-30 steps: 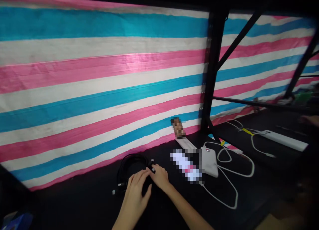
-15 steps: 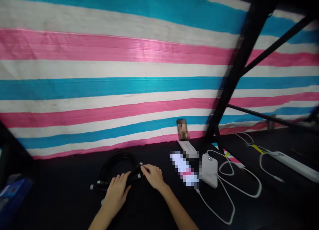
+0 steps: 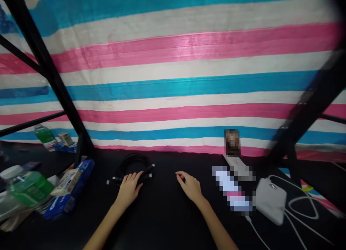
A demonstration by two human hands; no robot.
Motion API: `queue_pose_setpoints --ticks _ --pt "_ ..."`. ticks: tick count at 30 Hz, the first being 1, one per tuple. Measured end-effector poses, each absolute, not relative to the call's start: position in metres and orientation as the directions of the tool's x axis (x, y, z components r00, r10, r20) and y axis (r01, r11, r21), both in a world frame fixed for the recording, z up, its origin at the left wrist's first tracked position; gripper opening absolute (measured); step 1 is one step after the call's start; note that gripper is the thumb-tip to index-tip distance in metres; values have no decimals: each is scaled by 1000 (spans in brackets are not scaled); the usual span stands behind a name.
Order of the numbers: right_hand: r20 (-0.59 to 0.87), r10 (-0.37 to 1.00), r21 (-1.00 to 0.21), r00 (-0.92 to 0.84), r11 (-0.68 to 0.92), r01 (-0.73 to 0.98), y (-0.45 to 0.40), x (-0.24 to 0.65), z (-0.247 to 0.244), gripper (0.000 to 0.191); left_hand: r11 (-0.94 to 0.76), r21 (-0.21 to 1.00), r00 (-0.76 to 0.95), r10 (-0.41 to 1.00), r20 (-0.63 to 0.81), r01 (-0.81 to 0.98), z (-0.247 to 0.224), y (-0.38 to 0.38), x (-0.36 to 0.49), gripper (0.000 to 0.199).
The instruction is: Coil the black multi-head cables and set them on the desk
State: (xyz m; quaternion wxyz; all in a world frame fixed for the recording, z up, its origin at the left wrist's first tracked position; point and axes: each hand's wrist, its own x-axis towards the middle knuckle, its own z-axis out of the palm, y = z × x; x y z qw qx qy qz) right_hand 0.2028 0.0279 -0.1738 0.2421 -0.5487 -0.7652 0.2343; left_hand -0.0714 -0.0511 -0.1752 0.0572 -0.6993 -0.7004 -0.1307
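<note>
A coiled black cable [image 3: 132, 159] with silvery plug ends lies on the black table, left of centre. My left hand [image 3: 129, 188] rests over the near side of the coil, its fingers on the cable and the thumb apart; what lies under the palm is hidden. To the right, my right hand [image 3: 190, 186] is over the bare table, apart from the cable, with its fingers curled, thumb and forefinger close together, and nothing seen between them.
At the right are a blurred-out phone [image 3: 234, 192], a white power bank [image 3: 271, 199] and white cables. At the left are a green bottle [image 3: 29, 185] and a blue box [image 3: 69, 196]. Black metal posts rise before a striped sheet [image 3: 173, 87].
My right hand has moved away from the cable plugs to the right. My left hand remains on the coil. The view has turned left, showing the bottle and box.
</note>
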Motion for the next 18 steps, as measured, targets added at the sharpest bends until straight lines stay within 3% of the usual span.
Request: queue_pose_setpoints --ticks 8,18 --pt "126 944 -609 -305 316 728 25 204 -177 30 133 132 -167 940 296 982 -168 -48 -113 37" --pt "125 938 -608 -324 330 722 24 203 -179 29 41 250 -138 913 383 967 -156 -69 -108 51"
